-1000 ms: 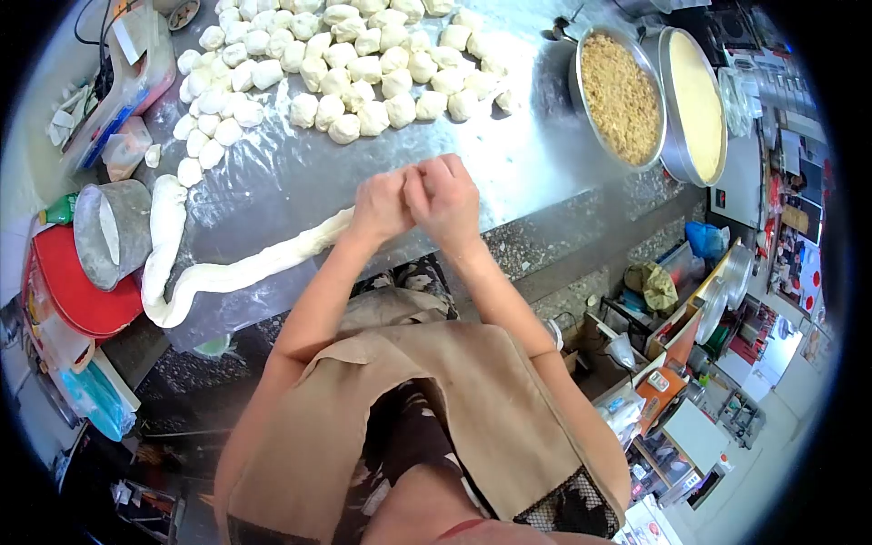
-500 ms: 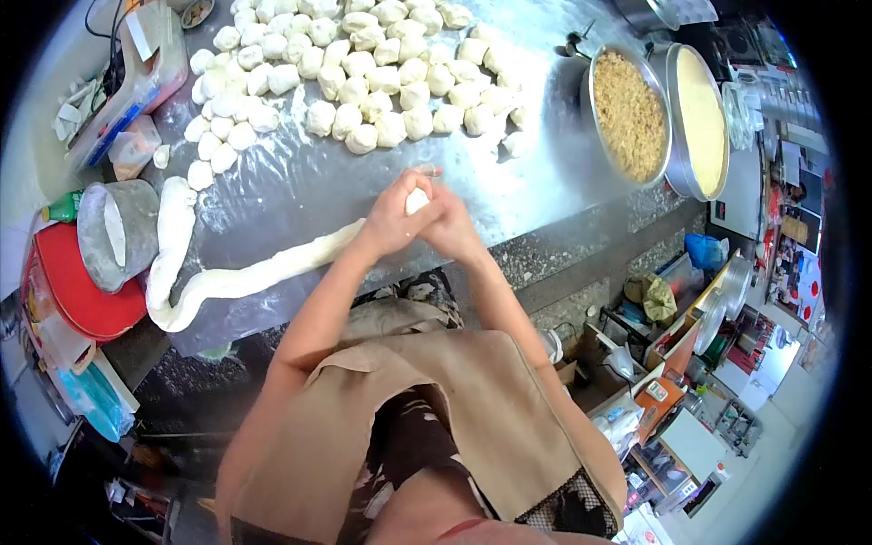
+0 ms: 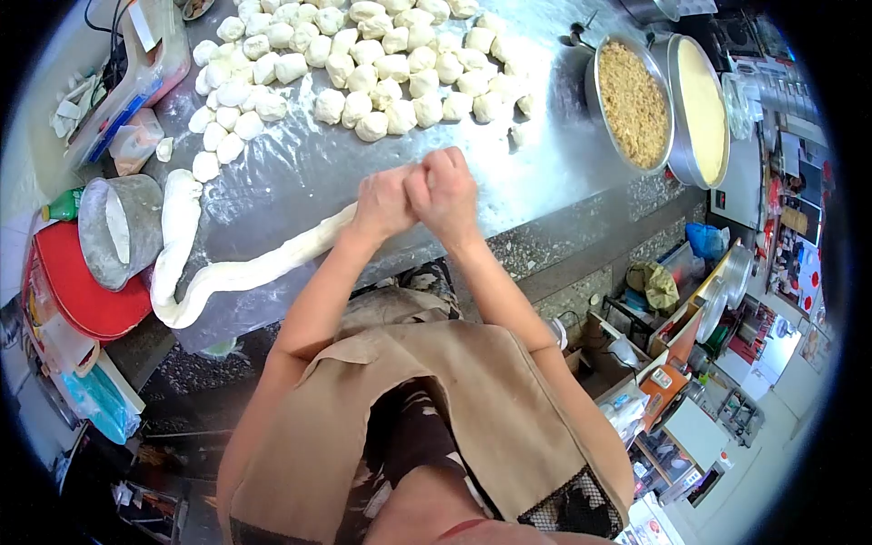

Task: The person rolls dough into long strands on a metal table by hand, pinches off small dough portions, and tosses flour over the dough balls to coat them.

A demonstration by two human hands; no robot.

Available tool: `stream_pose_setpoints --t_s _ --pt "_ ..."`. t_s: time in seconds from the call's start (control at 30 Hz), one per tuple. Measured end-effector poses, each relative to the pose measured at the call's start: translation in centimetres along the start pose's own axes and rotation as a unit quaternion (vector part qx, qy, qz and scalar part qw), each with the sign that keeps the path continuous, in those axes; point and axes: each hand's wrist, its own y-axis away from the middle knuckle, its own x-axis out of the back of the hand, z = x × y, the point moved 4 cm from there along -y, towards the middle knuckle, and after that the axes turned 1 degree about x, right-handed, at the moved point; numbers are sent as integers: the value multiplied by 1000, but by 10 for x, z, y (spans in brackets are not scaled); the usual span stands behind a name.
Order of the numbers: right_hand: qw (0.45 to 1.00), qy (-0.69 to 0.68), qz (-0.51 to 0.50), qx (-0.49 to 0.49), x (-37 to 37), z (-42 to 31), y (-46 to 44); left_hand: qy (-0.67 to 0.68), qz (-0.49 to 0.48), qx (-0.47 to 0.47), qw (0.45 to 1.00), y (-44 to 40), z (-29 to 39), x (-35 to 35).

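A long white dough rope point(image 3: 263, 271) lies bent on the metal table, and its right end runs up into my left hand point(image 3: 383, 202). The fingers of that hand are wrapped round the dough. My right hand point(image 3: 443, 193) is closed too, pressed against the left at the rope's end, and the fingers hide the dough there. Beyond my hands, many small dough pieces point(image 3: 400, 116) are spread in a loose group, some touching each other.
At the right stand a bowl of crumbly brown filling point(image 3: 633, 107) and a round pan with a pale yellow surface point(image 3: 704, 113). A metal pot point(image 3: 116, 232) and a red lid-like thing point(image 3: 86, 291) are at the left. The floured metal table point(image 3: 272, 182) ends near my apron.
My right hand has turned and closed into a fist beside the left. The dough that showed between my hands is now covered. My left hand has shifted slightly left.
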Motion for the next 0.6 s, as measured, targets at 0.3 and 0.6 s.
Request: stream_pose_setpoints --t_s 0.3,0.6 --pt "970 178 -160 -37 17 72 10 137 82 -37 986 10 -16 12" --pt "887 -276 -260 -264 -10 7 22 36 -105 82 990 29 -35 21"
